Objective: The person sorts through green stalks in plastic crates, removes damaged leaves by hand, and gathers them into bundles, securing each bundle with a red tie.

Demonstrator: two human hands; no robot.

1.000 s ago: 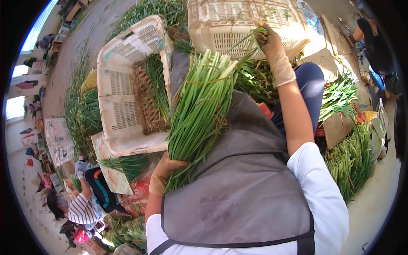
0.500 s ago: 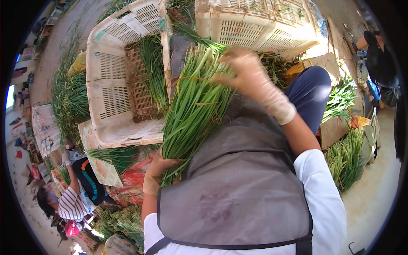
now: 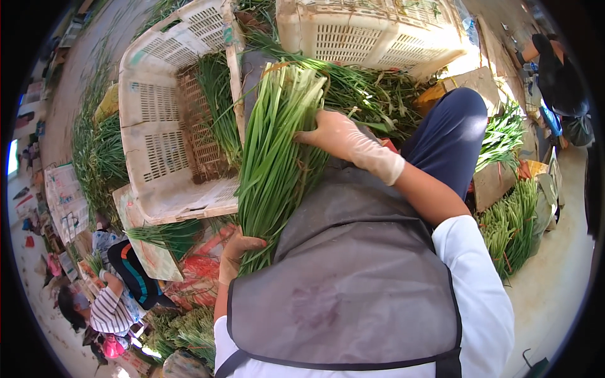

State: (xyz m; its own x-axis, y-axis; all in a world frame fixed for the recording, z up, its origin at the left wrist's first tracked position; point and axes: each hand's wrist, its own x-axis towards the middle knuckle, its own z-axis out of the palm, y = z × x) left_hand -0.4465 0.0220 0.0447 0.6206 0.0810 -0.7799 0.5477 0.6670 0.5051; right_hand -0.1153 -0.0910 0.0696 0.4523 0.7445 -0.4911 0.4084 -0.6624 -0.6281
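While a creased, slightly glossy grey apron (image 3: 353, 283) is covering the lap nearest my remote viewpoint, my gloved left grip (image 3: 236, 247) is pinching the leafy lower end of a bundle of long green leaves (image 3: 271, 151). These flat, flexible blades are running lengthwise between apron and crate, their pale, firmer ends pointing away from me. My right grip (image 3: 345, 135), in a thin, wrinkled glove, is resting against the bundle's right side, thumb parted from fingers; whether it is pinching I cannot tell. I am judging the step in hand to be tidying the bundle; the next move is seemingly calling for a firm lower hold and light handling along the stalks. Beyond, an off-white slotted plastic crate (image 3: 129, 170) is holding loose greens (image 3: 217, 101) on its brown-soiled base, and a second slotted crate (image 3: 353, 31) is standing farther off.
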